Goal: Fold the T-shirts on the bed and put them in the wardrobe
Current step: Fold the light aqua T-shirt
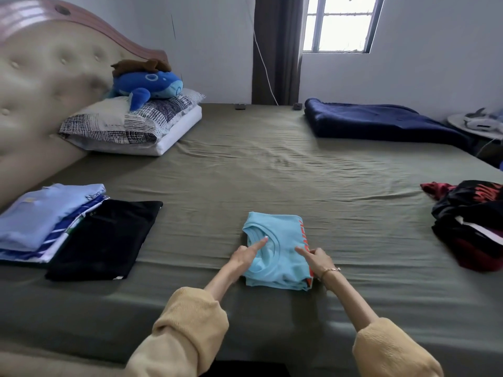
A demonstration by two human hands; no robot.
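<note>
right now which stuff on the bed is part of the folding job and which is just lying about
Job: folded light blue T-shirt under left hand and right hand; folded pile; black shirt; unfolded heap.
Lying about: pillows, blue plush, navy blanket.

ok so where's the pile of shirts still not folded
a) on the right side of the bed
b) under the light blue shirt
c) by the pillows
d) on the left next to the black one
a: the crumpled dark and red pile of unfolded shirts lies at the right edge of the bed, while the folded stack and the folded black T-shirt sit on the left.
</note>
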